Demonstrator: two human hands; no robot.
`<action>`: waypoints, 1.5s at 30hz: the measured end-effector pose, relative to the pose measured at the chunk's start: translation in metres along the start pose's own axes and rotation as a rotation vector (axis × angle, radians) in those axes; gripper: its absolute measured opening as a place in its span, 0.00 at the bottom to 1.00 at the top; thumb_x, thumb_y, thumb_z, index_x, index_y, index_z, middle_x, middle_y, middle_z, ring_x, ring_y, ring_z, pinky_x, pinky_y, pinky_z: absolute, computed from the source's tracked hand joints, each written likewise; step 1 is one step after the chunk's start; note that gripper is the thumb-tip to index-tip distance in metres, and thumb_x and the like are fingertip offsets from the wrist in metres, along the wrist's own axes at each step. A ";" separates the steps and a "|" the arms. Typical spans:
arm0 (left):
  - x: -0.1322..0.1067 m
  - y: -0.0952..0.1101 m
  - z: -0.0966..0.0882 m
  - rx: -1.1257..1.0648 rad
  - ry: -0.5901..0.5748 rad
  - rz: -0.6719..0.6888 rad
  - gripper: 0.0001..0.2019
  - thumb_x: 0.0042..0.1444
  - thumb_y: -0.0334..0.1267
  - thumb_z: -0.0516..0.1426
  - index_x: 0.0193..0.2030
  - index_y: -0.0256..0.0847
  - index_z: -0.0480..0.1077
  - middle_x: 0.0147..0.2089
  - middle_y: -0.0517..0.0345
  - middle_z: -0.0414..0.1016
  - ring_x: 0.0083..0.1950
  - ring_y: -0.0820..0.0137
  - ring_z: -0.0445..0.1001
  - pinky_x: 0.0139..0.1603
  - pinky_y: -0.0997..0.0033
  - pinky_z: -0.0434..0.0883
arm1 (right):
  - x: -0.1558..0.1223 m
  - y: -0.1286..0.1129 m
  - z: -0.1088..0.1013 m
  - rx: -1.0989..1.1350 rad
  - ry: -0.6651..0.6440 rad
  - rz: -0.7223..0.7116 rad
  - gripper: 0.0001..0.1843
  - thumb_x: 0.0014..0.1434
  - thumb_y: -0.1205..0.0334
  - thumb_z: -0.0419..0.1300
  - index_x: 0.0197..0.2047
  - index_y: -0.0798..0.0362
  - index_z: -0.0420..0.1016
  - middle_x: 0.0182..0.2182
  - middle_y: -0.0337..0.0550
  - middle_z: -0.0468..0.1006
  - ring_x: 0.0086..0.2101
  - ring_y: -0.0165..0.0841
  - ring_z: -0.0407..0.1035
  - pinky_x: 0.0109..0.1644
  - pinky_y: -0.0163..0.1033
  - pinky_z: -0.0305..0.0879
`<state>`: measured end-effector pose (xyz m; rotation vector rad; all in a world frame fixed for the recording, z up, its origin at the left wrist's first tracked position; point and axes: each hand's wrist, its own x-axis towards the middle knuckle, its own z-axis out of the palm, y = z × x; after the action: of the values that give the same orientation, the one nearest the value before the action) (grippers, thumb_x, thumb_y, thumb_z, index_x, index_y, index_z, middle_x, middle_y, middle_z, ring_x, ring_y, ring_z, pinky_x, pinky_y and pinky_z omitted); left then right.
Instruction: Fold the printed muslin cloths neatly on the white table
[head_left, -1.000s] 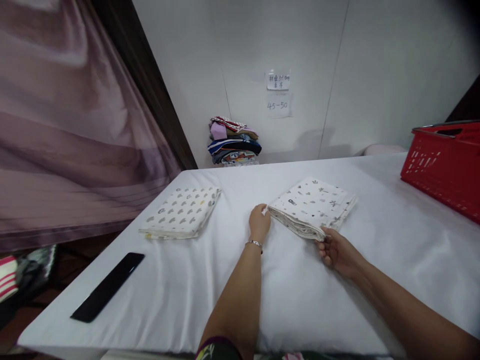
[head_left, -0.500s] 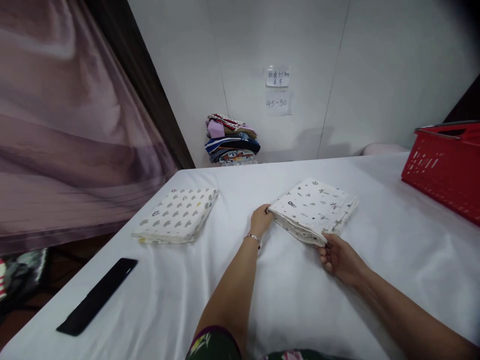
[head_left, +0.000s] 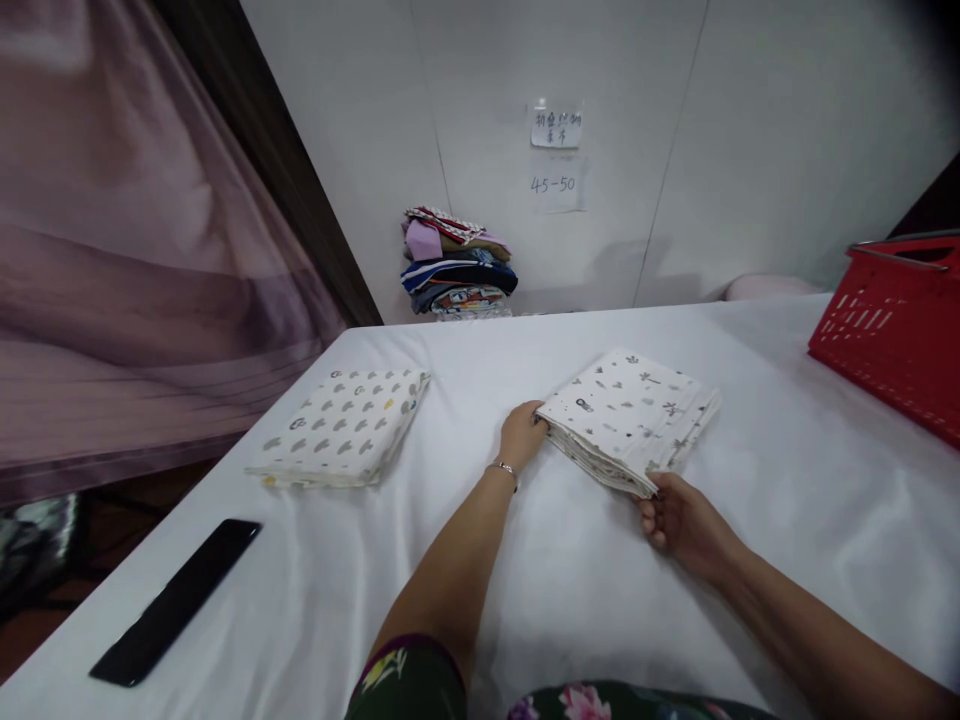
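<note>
A folded white cloth (head_left: 626,410) printed with small grey plant shapes lies on the white-covered table, its layered edge facing me. My left hand (head_left: 523,432) is closed on its left corner, a thin bracelet at the wrist. At the near right corner, my right hand (head_left: 679,520) pinches the layers between thumb and curled fingers. To the left lies another folded white cloth (head_left: 345,425), patterned with grey cloud-like shapes and a few yellow ones; neither hand touches it.
A flat black strip (head_left: 176,600) rests at the table's left side. On the right stands a red plastic basket (head_left: 892,340). Stacked folded fabrics (head_left: 459,270) are beyond the far edge by the wall, below two paper signs (head_left: 556,160). A pink curtain (head_left: 135,250) hangs at left.
The view has tilted and shifted slightly. Both hands keep their hold on the corners of the plant-print cloth, which has hardly moved.
</note>
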<state>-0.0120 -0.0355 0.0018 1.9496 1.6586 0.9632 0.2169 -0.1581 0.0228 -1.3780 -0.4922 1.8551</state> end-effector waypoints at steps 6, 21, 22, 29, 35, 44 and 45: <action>0.018 -0.010 -0.012 -0.031 -0.033 -0.026 0.15 0.50 0.29 0.52 0.41 0.47 0.74 0.43 0.64 0.76 0.45 0.70 0.72 0.46 0.72 0.67 | 0.001 0.003 0.006 -0.039 -0.008 -0.034 0.14 0.55 0.53 0.52 0.25 0.53 0.65 0.18 0.36 0.62 0.18 0.26 0.59 0.18 0.32 0.52; 0.019 -0.020 -0.013 0.009 -0.067 -0.096 0.16 0.50 0.29 0.53 0.43 0.45 0.75 0.44 0.60 0.76 0.47 0.67 0.71 0.49 0.67 0.68 | 0.007 0.008 0.008 -0.162 0.020 0.085 0.18 0.56 0.51 0.52 0.22 0.54 0.64 0.18 0.37 0.63 0.18 0.25 0.60 0.17 0.30 0.49; 0.019 -0.015 -0.016 0.030 -0.065 -0.081 0.16 0.49 0.29 0.53 0.44 0.44 0.74 0.46 0.58 0.75 0.48 0.66 0.71 0.51 0.66 0.67 | 0.007 0.007 0.008 -0.164 0.025 0.099 0.19 0.57 0.51 0.51 0.21 0.54 0.64 0.18 0.38 0.63 0.18 0.25 0.60 0.17 0.30 0.49; -0.020 0.062 0.003 0.138 -0.135 0.464 0.18 0.59 0.40 0.51 0.56 0.45 0.64 0.61 0.54 0.63 0.63 0.65 0.58 0.66 0.54 0.49 | 0.005 0.005 0.012 -0.154 0.013 0.104 0.21 0.59 0.52 0.49 0.20 0.55 0.65 0.18 0.38 0.65 0.17 0.24 0.61 0.16 0.28 0.49; -0.051 0.075 0.032 0.223 -0.390 0.597 0.18 0.63 0.42 0.44 0.58 0.48 0.60 0.63 0.60 0.61 0.65 0.66 0.53 0.66 0.53 0.49 | 0.006 0.005 0.002 -0.301 -0.044 0.072 0.24 0.59 0.45 0.49 0.23 0.55 0.66 0.16 0.38 0.68 0.16 0.25 0.64 0.14 0.26 0.51; -0.050 0.076 0.027 0.295 -0.392 0.615 0.20 0.64 0.44 0.43 0.61 0.49 0.56 0.64 0.60 0.58 0.66 0.64 0.51 0.66 0.53 0.48 | -0.014 -0.058 0.012 -0.897 -0.074 -0.636 0.16 0.59 0.51 0.50 0.34 0.53 0.73 0.27 0.42 0.78 0.28 0.31 0.71 0.32 0.36 0.68; -0.051 0.077 0.027 0.300 -0.388 0.618 0.20 0.64 0.44 0.43 0.61 0.49 0.56 0.64 0.60 0.58 0.66 0.64 0.51 0.66 0.53 0.48 | -0.008 -0.069 0.012 -0.962 -0.022 -0.799 0.17 0.60 0.51 0.49 0.41 0.52 0.73 0.36 0.44 0.78 0.37 0.34 0.72 0.40 0.38 0.68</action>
<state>0.0577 -0.0977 0.0243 2.7252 1.0401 0.4764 0.2302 -0.1185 0.0797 -1.3801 -1.7976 0.9543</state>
